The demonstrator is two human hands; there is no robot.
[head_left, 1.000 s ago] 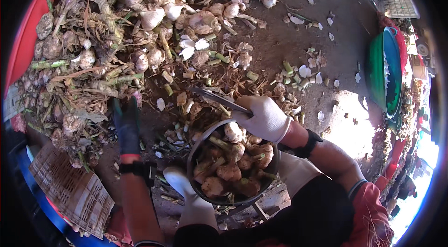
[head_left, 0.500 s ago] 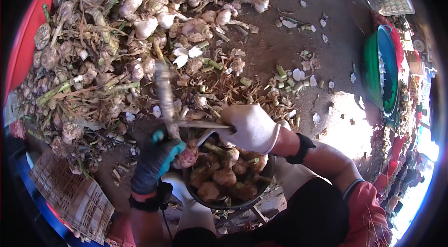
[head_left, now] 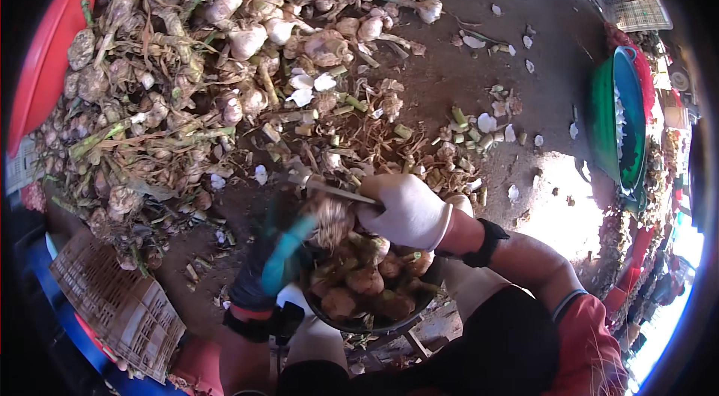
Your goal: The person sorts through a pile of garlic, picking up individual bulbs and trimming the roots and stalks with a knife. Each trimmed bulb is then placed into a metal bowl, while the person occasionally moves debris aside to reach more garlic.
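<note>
The bulb (head_left: 327, 221) is over the far left edge of the bowl (head_left: 378, 331), smeared by blur. Your left hand (head_left: 281, 252) seems to have its fingers curled around it from the left; you cannot tell exactly where each one presses. Your right hand (head_left: 408, 210) is clenched around the handle of the knife (head_left: 341, 192), whose blade points left across the bulb's far side. Whether the edge touches, you cannot tell. That grip probably lets one hand steady the bulb while the blade stays beyond the fingers.

The bowl stands between your boots (head_left: 318, 343), likely to keep it close beneath both hands; more bulbs (head_left: 365, 281) lie in it.

Beyond its far edge, cut stalks (head_left: 460, 117) litter the floor, and the heap (head_left: 180, 93) spreads toward the far left, within easy reach of your left hand. Watch the basket (head_left: 123, 299) near your left forearm. Your widest room is to the right, where floor with scattered skins runs between the heap and the green tub (head_left: 605, 115).
</note>
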